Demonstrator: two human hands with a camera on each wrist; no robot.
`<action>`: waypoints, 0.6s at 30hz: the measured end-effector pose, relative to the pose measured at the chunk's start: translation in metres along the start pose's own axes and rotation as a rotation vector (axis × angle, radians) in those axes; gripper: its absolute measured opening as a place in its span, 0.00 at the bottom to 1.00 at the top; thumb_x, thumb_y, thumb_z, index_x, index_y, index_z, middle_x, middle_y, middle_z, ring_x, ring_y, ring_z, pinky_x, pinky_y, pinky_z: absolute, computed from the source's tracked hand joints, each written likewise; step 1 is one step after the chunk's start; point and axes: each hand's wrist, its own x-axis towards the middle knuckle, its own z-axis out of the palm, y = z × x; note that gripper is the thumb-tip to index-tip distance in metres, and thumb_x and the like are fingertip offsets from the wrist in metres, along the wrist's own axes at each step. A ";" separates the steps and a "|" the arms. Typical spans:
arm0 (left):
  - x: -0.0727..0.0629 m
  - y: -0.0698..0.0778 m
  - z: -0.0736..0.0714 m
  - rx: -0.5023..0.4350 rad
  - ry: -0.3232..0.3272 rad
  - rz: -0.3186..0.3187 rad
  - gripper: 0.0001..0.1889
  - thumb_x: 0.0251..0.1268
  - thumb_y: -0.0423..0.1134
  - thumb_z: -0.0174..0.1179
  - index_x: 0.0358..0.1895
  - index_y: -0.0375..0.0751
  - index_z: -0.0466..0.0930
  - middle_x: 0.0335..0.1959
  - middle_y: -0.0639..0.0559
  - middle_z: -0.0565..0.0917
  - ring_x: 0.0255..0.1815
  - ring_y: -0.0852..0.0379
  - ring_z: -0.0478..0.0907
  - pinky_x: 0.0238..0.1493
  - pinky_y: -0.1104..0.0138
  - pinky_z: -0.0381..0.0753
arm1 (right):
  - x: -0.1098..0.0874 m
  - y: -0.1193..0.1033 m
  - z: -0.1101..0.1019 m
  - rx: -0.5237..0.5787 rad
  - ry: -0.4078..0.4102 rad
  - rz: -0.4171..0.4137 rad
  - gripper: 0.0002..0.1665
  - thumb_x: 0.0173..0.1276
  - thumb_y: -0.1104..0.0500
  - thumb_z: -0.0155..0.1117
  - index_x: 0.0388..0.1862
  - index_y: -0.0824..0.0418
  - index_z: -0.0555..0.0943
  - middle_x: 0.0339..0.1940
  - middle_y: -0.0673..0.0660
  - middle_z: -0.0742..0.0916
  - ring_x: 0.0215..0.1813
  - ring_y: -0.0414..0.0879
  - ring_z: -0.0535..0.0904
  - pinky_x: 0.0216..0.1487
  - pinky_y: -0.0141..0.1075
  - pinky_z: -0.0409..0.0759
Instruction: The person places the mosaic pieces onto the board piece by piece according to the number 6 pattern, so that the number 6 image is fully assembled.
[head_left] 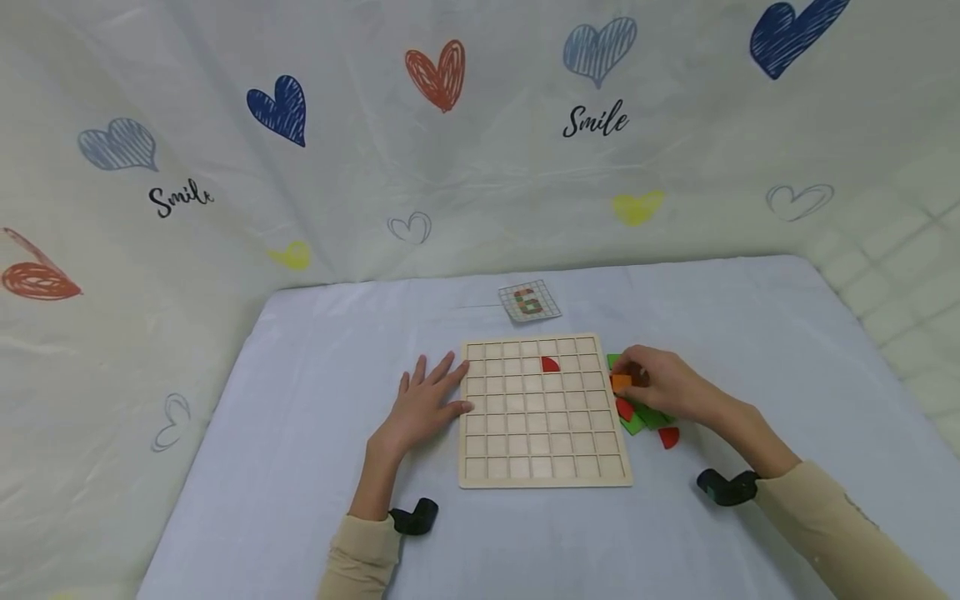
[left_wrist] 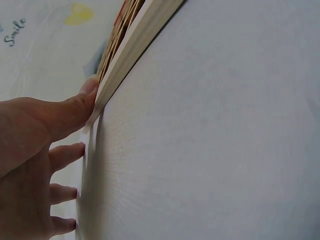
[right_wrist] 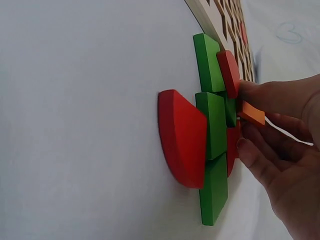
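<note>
Head view, right grip (head_left: 666, 383) pinching orange block (head_left: 621, 382), left grip (head_left: 422, 408) splayed, "6" card (head_left: 529, 302), "Smile" backdrop (head_left: 495, 158)

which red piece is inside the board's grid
The red quarter-circle in the second row from the far edge of the board; the other visible red pieces lie outside it, to the right.

Left hand (left_wrist: 32, 150) at nine o'clock, fingers spread, thumb touching the wooden board (left_wrist: 132, 52)! Up that board slants towards twelve, white worktop (left_wrist: 215, 125) filling three, and a backdrop (left_wrist: 40, 65) at ten reading "Smile" (left_wrist: 15, 32)!
</note>
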 end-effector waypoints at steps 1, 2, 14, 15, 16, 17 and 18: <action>0.000 0.000 0.000 -0.001 0.002 0.002 0.37 0.72 0.55 0.63 0.81 0.54 0.62 0.85 0.51 0.53 0.85 0.31 0.36 0.79 0.32 0.39 | 0.001 0.000 0.000 0.007 0.002 0.002 0.14 0.65 0.65 0.73 0.48 0.65 0.82 0.41 0.54 0.86 0.42 0.46 0.78 0.43 0.37 0.82; 0.000 0.000 0.000 -0.003 0.003 0.005 0.37 0.72 0.54 0.63 0.81 0.53 0.62 0.85 0.50 0.53 0.85 0.31 0.37 0.78 0.32 0.39 | 0.001 0.000 0.001 0.007 0.006 -0.003 0.15 0.66 0.65 0.73 0.49 0.65 0.82 0.42 0.55 0.87 0.42 0.46 0.79 0.44 0.38 0.83; 0.001 0.000 -0.002 0.003 -0.001 0.017 0.37 0.73 0.55 0.62 0.81 0.54 0.61 0.85 0.51 0.53 0.85 0.31 0.36 0.79 0.33 0.38 | -0.001 0.000 -0.004 0.032 0.056 -0.019 0.10 0.69 0.64 0.71 0.48 0.59 0.87 0.48 0.56 0.90 0.46 0.48 0.84 0.50 0.41 0.85; 0.001 0.000 -0.002 0.004 -0.001 0.016 0.37 0.73 0.55 0.61 0.81 0.54 0.61 0.85 0.51 0.53 0.85 0.32 0.36 0.79 0.33 0.38 | -0.001 0.000 -0.004 0.048 0.056 -0.014 0.11 0.69 0.64 0.71 0.49 0.60 0.87 0.49 0.57 0.90 0.47 0.49 0.85 0.51 0.42 0.86; 0.001 0.000 -0.002 0.005 -0.002 0.013 0.37 0.73 0.55 0.62 0.81 0.54 0.61 0.85 0.51 0.53 0.85 0.32 0.36 0.79 0.33 0.39 | 0.000 -0.001 -0.004 0.060 0.055 -0.011 0.12 0.69 0.65 0.71 0.50 0.60 0.87 0.50 0.58 0.90 0.48 0.50 0.85 0.51 0.42 0.86; 0.000 -0.001 -0.002 0.005 -0.002 0.010 0.37 0.73 0.55 0.62 0.81 0.54 0.61 0.85 0.51 0.53 0.85 0.32 0.36 0.79 0.33 0.39 | 0.001 -0.003 -0.004 0.073 0.052 -0.008 0.13 0.69 0.65 0.71 0.52 0.61 0.87 0.51 0.59 0.89 0.49 0.51 0.86 0.52 0.42 0.86; 0.000 -0.001 -0.001 0.006 -0.004 0.007 0.37 0.73 0.55 0.62 0.81 0.54 0.61 0.85 0.51 0.53 0.85 0.32 0.36 0.79 0.33 0.39 | 0.002 -0.004 -0.004 0.088 0.048 -0.007 0.14 0.68 0.65 0.71 0.53 0.63 0.86 0.52 0.61 0.89 0.49 0.52 0.86 0.52 0.43 0.87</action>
